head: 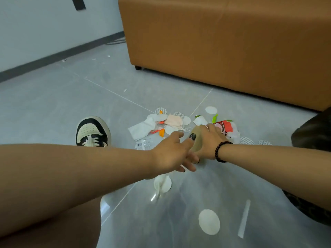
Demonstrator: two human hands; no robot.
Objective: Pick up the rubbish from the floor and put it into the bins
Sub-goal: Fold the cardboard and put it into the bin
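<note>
A pile of rubbish (pixel 172 122) lies on the grey floor: white round pads, a peach face mask, white tissue, orange and green scraps, and a red-and-white wrapper (pixel 226 126). My right hand (pixel 208 140), with a black bead bracelet, grips a beige flat piece (pixel 196 140) at the pile's near edge. My left hand (pixel 172 154) is just left of it. Its thumb touches the beige piece and its lower fingers curl on the mouth of a clear plastic bag (pixel 179 221). The bag spreads toward me and holds white round pads (pixel 209 221).
An orange-brown sofa (pixel 223 42) stands behind the pile. My shoe (pixel 92 133) rests on the floor to the left and my knee fills the bottom left. A dark patterned cloth (pixel 311 133) is at the right edge. Small scraps lie near the wall.
</note>
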